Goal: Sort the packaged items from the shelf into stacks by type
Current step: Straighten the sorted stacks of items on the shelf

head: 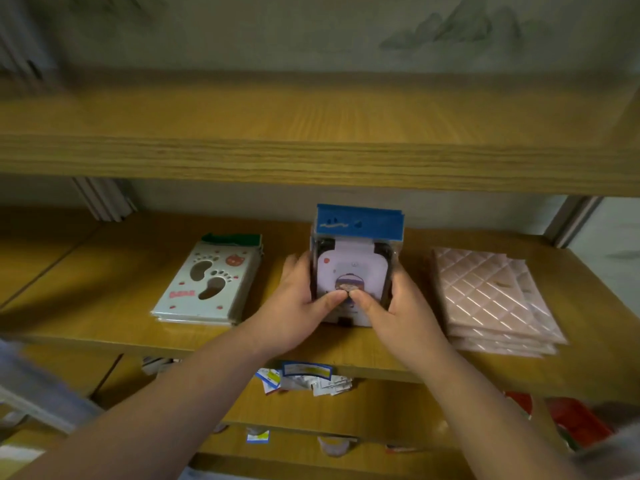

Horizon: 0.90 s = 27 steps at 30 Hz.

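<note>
- Left hand (298, 292) and right hand (391, 299) clamping blue-topped packet stack (356, 265), thumbs pinching front: squaring edges.
- Left: footprint packets (207, 282). Right: pink quilted packets (491, 292).

place: shop | wooden shelves (311, 161) | packaged goods stacks (207, 282)
</note>
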Each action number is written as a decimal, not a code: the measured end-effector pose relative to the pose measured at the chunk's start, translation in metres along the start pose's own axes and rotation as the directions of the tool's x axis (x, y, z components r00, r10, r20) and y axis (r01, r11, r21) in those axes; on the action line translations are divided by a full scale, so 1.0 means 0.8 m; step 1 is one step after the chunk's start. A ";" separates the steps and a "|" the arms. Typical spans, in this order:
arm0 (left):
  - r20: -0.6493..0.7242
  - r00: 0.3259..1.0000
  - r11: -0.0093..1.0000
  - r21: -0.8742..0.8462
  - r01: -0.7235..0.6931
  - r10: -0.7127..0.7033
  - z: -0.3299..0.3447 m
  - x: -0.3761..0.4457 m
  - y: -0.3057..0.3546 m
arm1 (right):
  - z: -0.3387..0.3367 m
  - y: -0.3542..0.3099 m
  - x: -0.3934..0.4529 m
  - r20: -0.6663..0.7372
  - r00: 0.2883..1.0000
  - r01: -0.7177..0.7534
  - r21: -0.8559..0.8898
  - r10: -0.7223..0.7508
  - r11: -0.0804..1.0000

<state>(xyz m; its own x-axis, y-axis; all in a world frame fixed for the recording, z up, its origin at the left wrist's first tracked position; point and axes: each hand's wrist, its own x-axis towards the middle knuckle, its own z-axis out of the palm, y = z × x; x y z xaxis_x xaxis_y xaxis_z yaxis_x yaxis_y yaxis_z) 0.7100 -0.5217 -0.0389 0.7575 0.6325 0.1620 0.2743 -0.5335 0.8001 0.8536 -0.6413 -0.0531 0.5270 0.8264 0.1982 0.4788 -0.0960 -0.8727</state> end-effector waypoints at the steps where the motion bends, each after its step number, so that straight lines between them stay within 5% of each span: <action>1: -0.063 0.998 1.000 -0.022 0.011 -0.012 0.001 0.001 0.002 | -0.001 -0.003 0.004 -0.005 0.999 -0.032 0.007 0.032 0.999; 5: -0.146 0.925 0.911 -0.286 0.299 -0.350 0.007 0.008 0.013 | -0.009 -0.017 0.032 0.060 0.953 -0.302 0.106 0.297 0.947; 8: -0.093 0.884 0.882 -0.172 0.438 -0.458 0.012 0.012 0.009 | -0.004 -0.019 0.048 0.132 0.897 -0.427 0.007 0.422 0.904; 16: -0.195 0.934 0.927 0.171 0.333 -0.299 0.017 0.030 0.002 | -0.003 -0.013 0.048 0.072 0.907 -0.392 -0.213 0.415 0.895; 22: -0.177 0.981 0.979 0.171 0.115 -0.084 0.023 0.023 0.044 | -0.037 -0.016 0.019 -0.139 0.947 -0.318 -0.269 0.290 0.909; 27: 0.018 0.998 0.996 -0.076 -0.055 0.056 0.083 0.020 0.094 | -0.094 -0.014 -0.024 -0.411 0.910 -0.237 -0.389 0.063 0.890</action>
<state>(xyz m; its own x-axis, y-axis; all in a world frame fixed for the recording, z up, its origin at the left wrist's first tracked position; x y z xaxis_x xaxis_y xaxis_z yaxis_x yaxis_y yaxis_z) 0.7823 -0.5890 -0.0141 0.7824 0.5911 0.1961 0.1867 -0.5230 0.8316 0.8909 -0.6974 -0.0132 0.7977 0.5181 0.3087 0.5746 -0.4973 -0.6501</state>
